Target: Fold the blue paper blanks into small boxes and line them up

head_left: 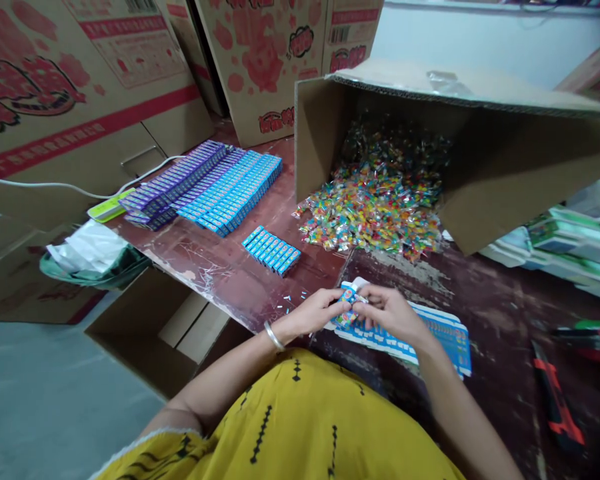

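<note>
Between my hands is a small blue candy box (349, 315) with a white flap raised at its top. My left hand (325, 310) grips the box from the left, its thumb and fingers closed on it. My right hand (387, 310) is at the box's open end, fingers pinched together; what they hold is too small to make out. Beneath the right wrist lies a fanned row of flat blue cartons (445, 340). Farther left stands a short row of filled-out blue boxes (271, 251). Wrapped colourful candies (375, 207) spill out of a cardboard box (320, 127) lying on its side.
Stacked blue boxes (230, 193) and purple boxes (180, 177) stand at the back left beside a white cable (55, 185). An open carton (145, 327) sits below the table's left edge. A red-and-black utility knife (557, 400) lies at right, near green-white packages (570, 233).
</note>
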Demonstrator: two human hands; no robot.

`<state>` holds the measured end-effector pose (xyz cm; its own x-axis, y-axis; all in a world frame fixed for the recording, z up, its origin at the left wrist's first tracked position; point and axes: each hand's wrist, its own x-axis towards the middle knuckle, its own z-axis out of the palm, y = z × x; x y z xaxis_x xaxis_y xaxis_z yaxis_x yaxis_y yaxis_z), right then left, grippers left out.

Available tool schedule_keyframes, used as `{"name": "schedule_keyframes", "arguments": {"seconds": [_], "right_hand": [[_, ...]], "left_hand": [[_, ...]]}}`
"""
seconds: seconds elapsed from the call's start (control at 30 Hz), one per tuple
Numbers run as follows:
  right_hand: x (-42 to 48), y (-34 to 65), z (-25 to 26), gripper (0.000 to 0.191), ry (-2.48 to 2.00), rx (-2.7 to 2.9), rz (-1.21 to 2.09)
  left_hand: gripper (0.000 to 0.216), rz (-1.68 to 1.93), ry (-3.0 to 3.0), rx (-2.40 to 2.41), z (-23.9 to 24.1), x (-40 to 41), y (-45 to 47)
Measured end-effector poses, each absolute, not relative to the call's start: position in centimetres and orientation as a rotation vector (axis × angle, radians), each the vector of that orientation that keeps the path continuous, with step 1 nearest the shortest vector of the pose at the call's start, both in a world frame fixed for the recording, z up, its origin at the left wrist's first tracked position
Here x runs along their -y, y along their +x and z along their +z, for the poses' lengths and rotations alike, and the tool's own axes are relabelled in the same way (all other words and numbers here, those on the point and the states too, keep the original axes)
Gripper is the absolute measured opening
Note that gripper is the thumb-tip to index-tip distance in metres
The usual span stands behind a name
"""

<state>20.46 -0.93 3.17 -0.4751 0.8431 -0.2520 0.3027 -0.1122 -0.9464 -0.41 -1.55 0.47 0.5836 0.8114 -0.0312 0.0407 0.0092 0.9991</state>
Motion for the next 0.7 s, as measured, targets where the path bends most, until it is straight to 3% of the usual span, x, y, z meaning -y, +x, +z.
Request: {"name": "schedule_keyframes", "arguments": {"seconds": [0.13,0.27,0.4,0.53,0.7], "right_hand": [[1.4,19.4,1.2,0.035,-1.278,1.438,1.235],[2.1,17.9,-0.8,0.022,-1.292,1.321,1.122],[2.4,16.6,-1.4,0.025,-1.338,1.198,0.931],[2.4,16.1,-1.6,0.036,-1.291,1.156,0.845],[2.4,16.6,-2.1,0.021,-1.326,1.250,0.803]], "left_hand": [[0.034,0.965,1.230,-0.912,-0.8,1.7,0.8],[0.031,1.124,1.064,-1.018,-1.5,2.2,2.1],[0.042,1.237,1.050,-1.065,-1.4,2.6,2.8],[0.056,1.163,1.168,-1.070,-0.8,2.8,2.4],[0.045,1.000,1.221,-0.935,-0.7,2.3,1.3]]}}
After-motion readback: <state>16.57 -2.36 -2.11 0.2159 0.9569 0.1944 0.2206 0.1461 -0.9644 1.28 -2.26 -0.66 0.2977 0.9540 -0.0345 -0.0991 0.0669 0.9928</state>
